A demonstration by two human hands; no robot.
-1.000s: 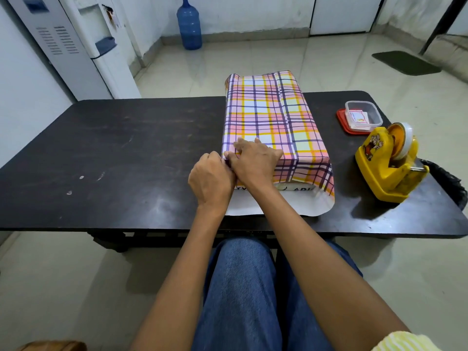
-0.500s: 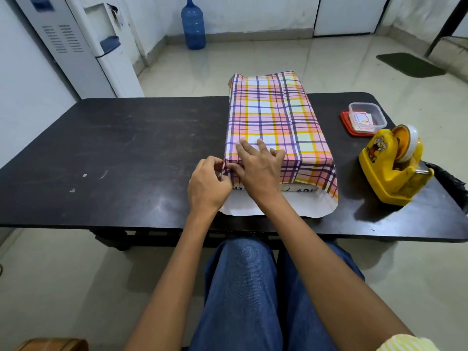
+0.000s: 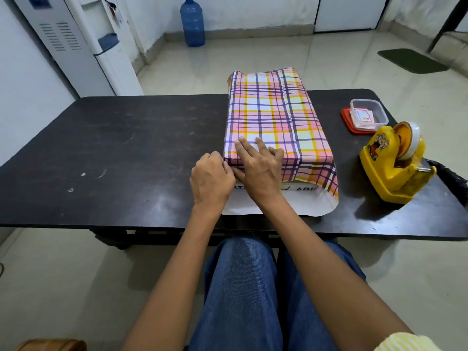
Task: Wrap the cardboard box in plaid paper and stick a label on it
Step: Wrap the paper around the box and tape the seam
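Note:
A long cardboard box (image 3: 301, 189) lies on the dark table (image 3: 126, 160), covered over its top and sides by pink, yellow and purple plaid paper (image 3: 273, 115). The near end shows printed cardboard, and the paper's white underside lies flat on the table in front of it. My right hand (image 3: 258, 165) rests flat on the top near edge, fingers spread, pressing the paper. At the near left corner my left hand (image 3: 211, 179) is curled, its fingers pinching the paper. A clear tub holding labels (image 3: 364, 116) stands at the right.
A yellow tape dispenser (image 3: 395, 163) stands near the table's right front edge. The tub stands on a red lid (image 3: 345, 120). A water cooler (image 3: 101, 44) and a blue bottle (image 3: 192, 22) stand on the floor beyond the table. My knees are under the front edge.
My right hand has slid forward onto the box top and flattened its fingers. My left hand stays at the near left corner, pinching the paper.

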